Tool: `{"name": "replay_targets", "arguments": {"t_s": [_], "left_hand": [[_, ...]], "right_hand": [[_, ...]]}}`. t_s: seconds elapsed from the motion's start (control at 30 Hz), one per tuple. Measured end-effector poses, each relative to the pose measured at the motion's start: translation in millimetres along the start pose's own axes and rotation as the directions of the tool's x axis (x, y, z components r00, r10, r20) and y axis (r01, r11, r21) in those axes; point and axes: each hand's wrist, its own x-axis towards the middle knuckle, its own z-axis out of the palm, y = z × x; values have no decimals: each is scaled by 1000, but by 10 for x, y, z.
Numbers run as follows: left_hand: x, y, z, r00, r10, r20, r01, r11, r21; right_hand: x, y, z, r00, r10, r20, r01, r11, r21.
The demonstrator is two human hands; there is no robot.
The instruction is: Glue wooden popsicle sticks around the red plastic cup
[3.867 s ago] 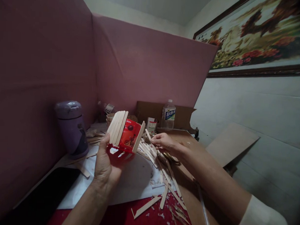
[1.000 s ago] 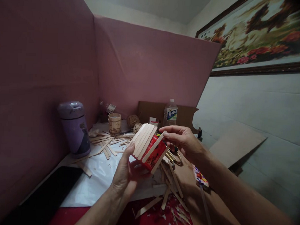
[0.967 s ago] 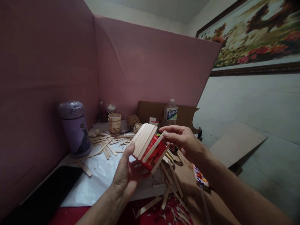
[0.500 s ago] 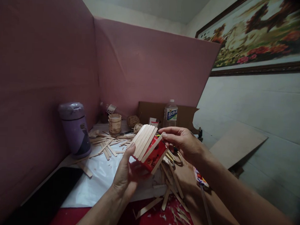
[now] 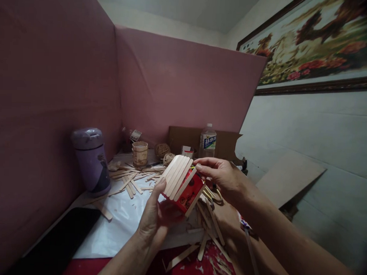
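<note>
My left hand (image 5: 153,212) is closed around a small red box (image 5: 189,196) with dark printed figures, holding it tilted above the table. Several pale wooden craft sticks (image 5: 176,171) lie side by side across the box's upper face. My right hand (image 5: 220,173) pinches the upper end of one more craft stick (image 5: 186,183), which lies on the red face along the edge of the row. Part of the red face shows to the right of that stick. The fingers of my left hand beneath the box are partly hidden.
Loose craft sticks (image 5: 132,184) lie on a white sheet (image 5: 107,241). A purple tumbler (image 5: 90,160) stands left, near a black flat object (image 5: 62,237). Behind are a stick-covered cup (image 5: 140,153), twine balls (image 5: 162,150) and a plastic bottle (image 5: 208,142). Gold-handled scissors (image 5: 216,194) lie right.
The stick in my right hand has moved left, closer against the row on the box. My left hand keeps its hold, and the view has shifted slightly.
</note>
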Motion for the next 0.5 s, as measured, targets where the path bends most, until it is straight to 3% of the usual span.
{"name": "replay_targets", "arguments": {"t_s": [0.3,0.5], "left_hand": [[-10,-11,7,1000,10,-12,-10,1000,6],[-22,-6,18,1000,17,-25,-17,1000,-12]], "right_hand": [[-34,-49,67,997,83,-7,-81,990,112],[-7,-42,82,998,63,-27,-60,992,113]]}}
